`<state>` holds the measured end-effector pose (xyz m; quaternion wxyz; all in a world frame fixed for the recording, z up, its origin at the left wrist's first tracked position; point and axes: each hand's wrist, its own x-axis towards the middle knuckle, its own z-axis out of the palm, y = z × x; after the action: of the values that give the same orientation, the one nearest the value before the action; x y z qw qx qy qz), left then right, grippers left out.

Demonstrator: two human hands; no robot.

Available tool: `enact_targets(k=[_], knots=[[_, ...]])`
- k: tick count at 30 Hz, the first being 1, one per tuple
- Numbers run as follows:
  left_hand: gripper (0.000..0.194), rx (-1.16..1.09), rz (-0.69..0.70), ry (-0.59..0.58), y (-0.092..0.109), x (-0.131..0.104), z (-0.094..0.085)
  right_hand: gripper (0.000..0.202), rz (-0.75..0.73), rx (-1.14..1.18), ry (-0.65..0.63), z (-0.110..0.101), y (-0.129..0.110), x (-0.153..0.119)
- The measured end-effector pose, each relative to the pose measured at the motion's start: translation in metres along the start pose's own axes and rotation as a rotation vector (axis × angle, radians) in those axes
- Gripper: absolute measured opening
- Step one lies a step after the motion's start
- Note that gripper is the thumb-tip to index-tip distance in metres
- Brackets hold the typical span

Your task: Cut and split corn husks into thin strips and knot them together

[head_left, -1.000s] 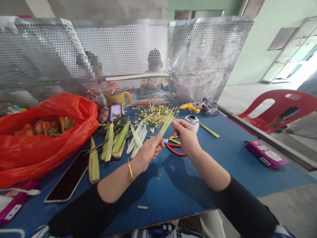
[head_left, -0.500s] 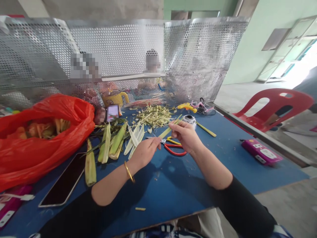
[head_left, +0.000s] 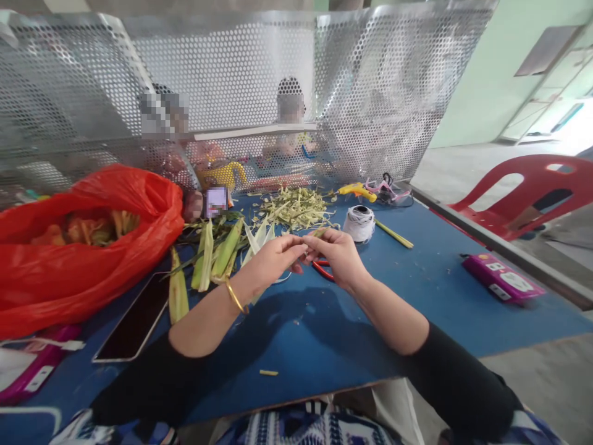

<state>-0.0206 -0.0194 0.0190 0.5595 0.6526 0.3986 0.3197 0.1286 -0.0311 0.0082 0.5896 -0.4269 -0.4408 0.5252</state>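
My left hand [head_left: 277, 254] and my right hand [head_left: 337, 252] meet above the blue table, both closed with thumbs and fingertips pinched together. Between them is a narrow yellow-green husk strip [head_left: 319, 233], mostly hidden by the fingers. Just below the right fingers lie scissors [head_left: 323, 270], of which only part of the red handles shows. Pale husk pieces [head_left: 257, 240] are partly covered by my left hand. Green corn husks [head_left: 227, 250] rest to the left of it. Beyond my right hand stands a spool of white string [head_left: 359, 224].
Shredded husk [head_left: 296, 207] is heaped behind the hands. A red plastic bag [head_left: 152, 207], a phone [head_left: 134, 321] and a husk [head_left: 178, 290] are on the left. Right are a thin green stalk [head_left: 393, 233], a yellow glue gun [head_left: 356, 191] and a purple box [head_left: 503, 278]. A perforated metal screen [head_left: 222, 80] stands behind.
My hands have come together; before, they were apart with the strip stretched visibly between them. Now the fingers cover most of the strip and the scissors. The view has shifted slightly.
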Motion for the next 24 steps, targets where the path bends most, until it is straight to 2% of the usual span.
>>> enact_targets(k=[3, 7, 10, 13, 15, 17, 20, 24], knots=[[0.020, -0.048, -0.024, 0.095, -0.004, 0.001, 0.008, 0.029, -0.011, -0.040, -0.033, 0.004, 0.004, -0.003], [0.023, 0.025, -0.039, 0.154, -0.006, -0.001, 0.006, 0.026, -0.063, -0.088, -0.032, 0.001, 0.004, -0.003], [0.027, 0.226, 0.015, 0.144, -0.004, -0.004, 0.003, 0.027, -0.076, -0.124, -0.023, -0.001, 0.005, -0.003], [0.028, 0.499, 0.132, 0.198, -0.003, -0.007, 0.004, 0.029, -0.044, -0.106, -0.027, -0.001, 0.007, -0.003], [0.028, 0.569, 0.160, 0.222, -0.002, -0.008, 0.005, 0.030, -0.004, -0.043, -0.041, -0.003, 0.007, -0.002], [0.028, 0.493, 0.122, 0.179, -0.002, -0.008, 0.005, 0.028, 0.051, 0.054, -0.042, -0.005, 0.006, 0.000], [0.029, 0.252, 0.030, 0.071, -0.001, -0.007, 0.005, 0.023, 0.160, 0.205, -0.021, -0.010, 0.001, 0.004], [0.025, -0.012, -0.071, 0.012, -0.001, -0.007, 0.004, 0.015, 0.273, 0.298, 0.020, -0.015, -0.002, 0.008]])
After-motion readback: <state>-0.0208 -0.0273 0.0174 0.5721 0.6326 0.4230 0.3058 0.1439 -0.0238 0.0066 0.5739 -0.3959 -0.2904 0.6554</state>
